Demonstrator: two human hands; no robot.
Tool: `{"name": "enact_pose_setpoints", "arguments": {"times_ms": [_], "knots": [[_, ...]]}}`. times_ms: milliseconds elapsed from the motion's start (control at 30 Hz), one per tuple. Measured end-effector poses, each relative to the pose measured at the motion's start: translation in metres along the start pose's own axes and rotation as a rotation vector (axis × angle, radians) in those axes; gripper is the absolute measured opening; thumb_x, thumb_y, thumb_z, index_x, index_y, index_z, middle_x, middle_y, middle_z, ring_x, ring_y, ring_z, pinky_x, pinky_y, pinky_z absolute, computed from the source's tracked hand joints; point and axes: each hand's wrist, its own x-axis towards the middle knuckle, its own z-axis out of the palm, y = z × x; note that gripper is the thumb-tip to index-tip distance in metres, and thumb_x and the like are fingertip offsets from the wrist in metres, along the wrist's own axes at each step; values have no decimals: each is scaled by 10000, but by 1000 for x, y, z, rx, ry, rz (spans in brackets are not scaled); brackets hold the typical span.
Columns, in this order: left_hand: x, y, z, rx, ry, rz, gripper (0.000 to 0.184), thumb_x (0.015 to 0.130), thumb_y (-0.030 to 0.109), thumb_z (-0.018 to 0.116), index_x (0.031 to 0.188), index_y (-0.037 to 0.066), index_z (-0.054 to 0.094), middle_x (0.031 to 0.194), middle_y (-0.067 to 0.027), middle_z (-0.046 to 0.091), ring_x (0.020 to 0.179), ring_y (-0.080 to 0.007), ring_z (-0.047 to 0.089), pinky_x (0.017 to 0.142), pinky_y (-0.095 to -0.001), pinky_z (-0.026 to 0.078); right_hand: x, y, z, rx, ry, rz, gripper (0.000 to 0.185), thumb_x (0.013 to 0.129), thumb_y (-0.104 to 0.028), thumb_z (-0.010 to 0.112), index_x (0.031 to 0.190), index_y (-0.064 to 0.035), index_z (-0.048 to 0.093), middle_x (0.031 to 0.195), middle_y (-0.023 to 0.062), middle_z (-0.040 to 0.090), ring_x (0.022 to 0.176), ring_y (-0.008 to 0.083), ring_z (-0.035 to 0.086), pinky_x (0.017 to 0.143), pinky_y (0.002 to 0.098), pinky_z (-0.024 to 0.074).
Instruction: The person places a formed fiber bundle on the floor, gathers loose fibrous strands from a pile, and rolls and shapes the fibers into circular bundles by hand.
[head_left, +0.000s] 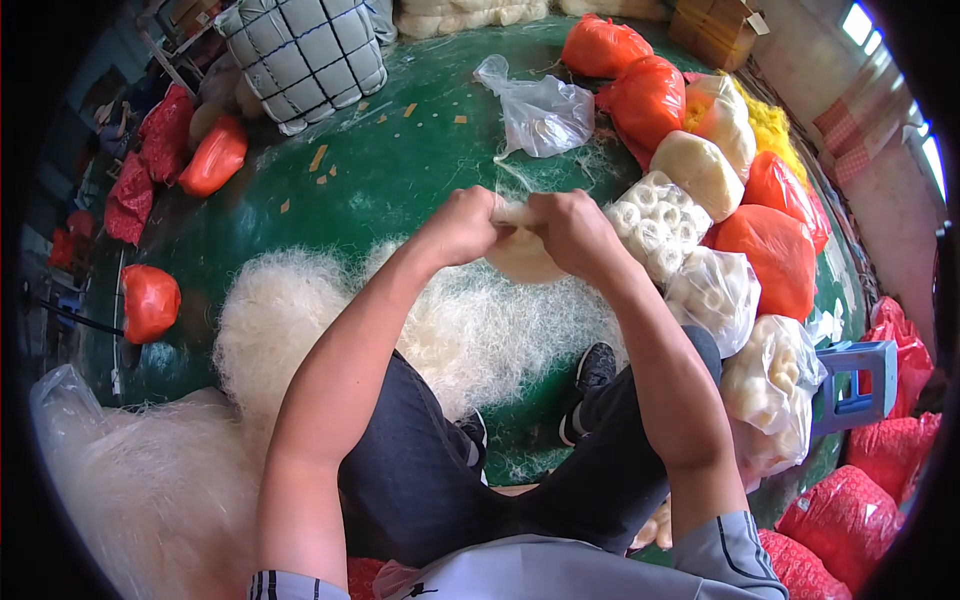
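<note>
Both my arms reach forward over the green floor. My left hand [468, 228] is closed on one end of a short band of pale fibre [515, 213]. The other end is in my right hand [575, 230], also closed. Below the band, between my hands, hangs a rounded cream-coloured bundle [525, 257], partly covered by my hands. A thin wisp of strands rises above the band. Under my forearms a wide heap of loose white fibre [450, 330] lies on the floor.
Red bags [765, 255], bags of white rolls [655, 222] and a blue stool [855, 385] line the right side. A clear plastic bag [540, 110] lies ahead. More fibre [150, 490] is at lower left, a strapped grey bale [305, 55] at upper left.
</note>
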Motion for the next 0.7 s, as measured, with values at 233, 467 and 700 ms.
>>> {"name": "enact_pose_setpoints", "arguments": {"times_ms": [233,467,700], "knots": [[16,-20,10,-392,164,74,221,906,139,709,1097,56,781,978,-137,795,898,-176,739,831,-352,566,9,-12,-6,262,179,421,260,857,-183,742,1040,-5,694,942,258,731,911,426,724,797,465,565],[15,-13,12,-360,166,56,310,956,272,701,1175,59,757,1034,-142,790,935,-181,731,828,-363,566,10,-8,-5,329,148,393,282,833,-175,727,1003,43,671,891,258,715,853,395,733,758,458,553],[2,10,12,-196,218,-1,373,979,323,690,1225,43,693,1041,-207,769,997,-312,760,849,-414,576,11,-5,-16,268,71,345,352,788,-144,720,1061,76,681,891,231,733,821,331,740,761,414,566]]}}
